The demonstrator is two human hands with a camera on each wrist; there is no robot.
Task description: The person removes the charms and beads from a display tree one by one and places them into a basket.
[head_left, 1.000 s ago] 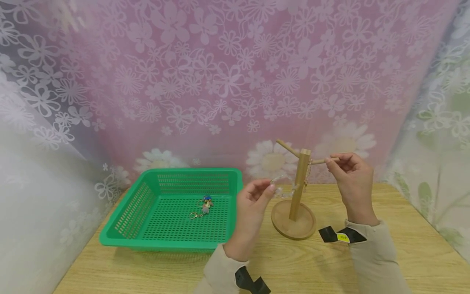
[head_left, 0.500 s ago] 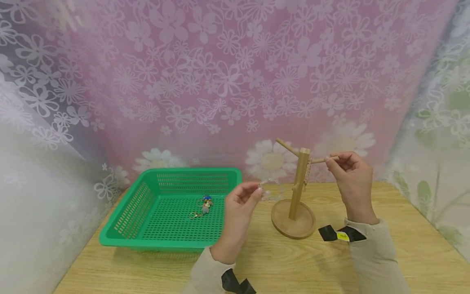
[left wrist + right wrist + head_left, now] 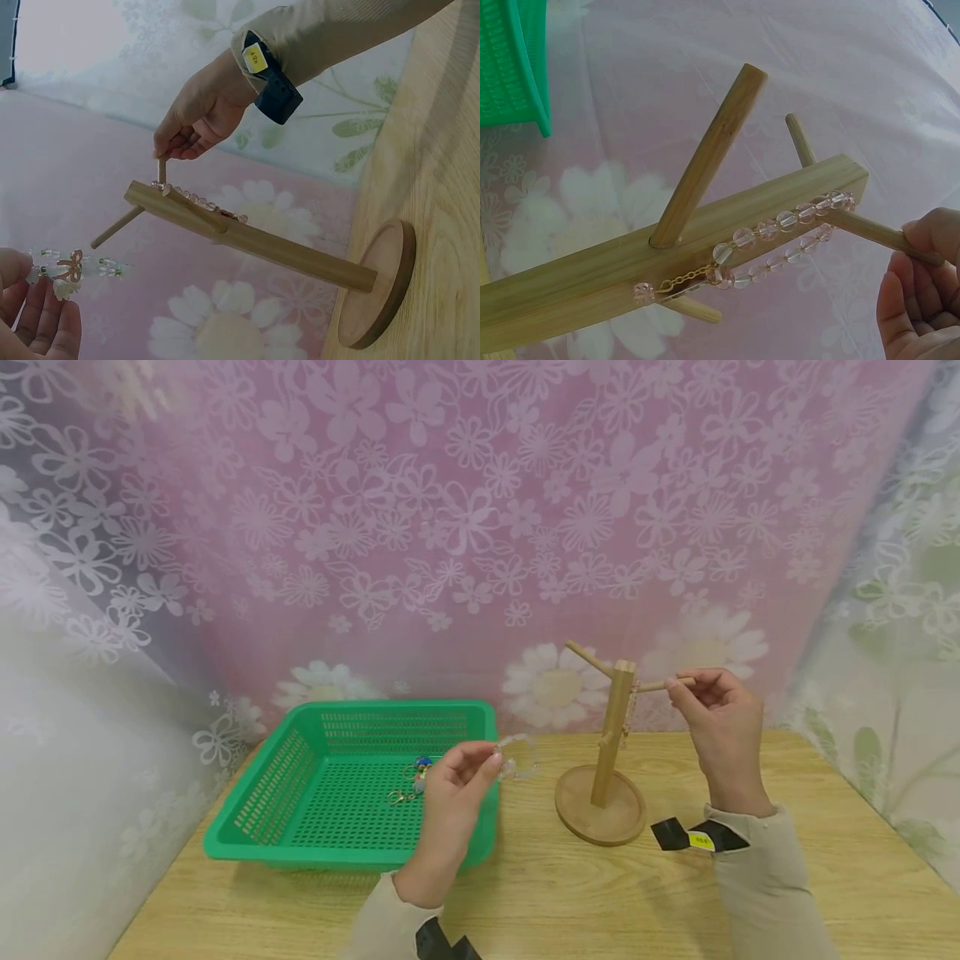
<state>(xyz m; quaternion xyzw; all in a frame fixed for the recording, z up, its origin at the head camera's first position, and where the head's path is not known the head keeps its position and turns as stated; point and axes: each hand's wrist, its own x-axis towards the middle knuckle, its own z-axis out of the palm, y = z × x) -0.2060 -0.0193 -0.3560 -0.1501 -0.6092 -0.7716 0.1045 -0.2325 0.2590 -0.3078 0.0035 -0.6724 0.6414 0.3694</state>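
Note:
My left hand point(image 3: 450, 802) pinches a clear beaded bracelet point(image 3: 509, 768) between thumb and fingers, over the basket's right rim. In the left wrist view this bracelet shows a gold bow point(image 3: 73, 262) and a pale flower charm point(image 3: 66, 289). My right hand point(image 3: 723, 735) grips the end of a peg point(image 3: 877, 231) on a wooden stand point(image 3: 615, 718) with a round base. On that same peg hangs a pink and clear beaded bracelet point(image 3: 766, 229) with a gold chain point(image 3: 686, 278), lying along the post.
A green plastic basket point(image 3: 322, 857) stands left of the stand. Inside it lies a keychain with a blue-topped figure point(image 3: 423, 762) and a gold clasp point(image 3: 397, 797), partly behind the left hand. Other pegs, such as the upper left one point(image 3: 587, 657), jut from the post. A flowered curtain point(image 3: 480, 527) hangs behind.
My left hand has moved left with the clear bracelet, away from the stand and over the basket's right side. The right hand has kept its grip on the peg.

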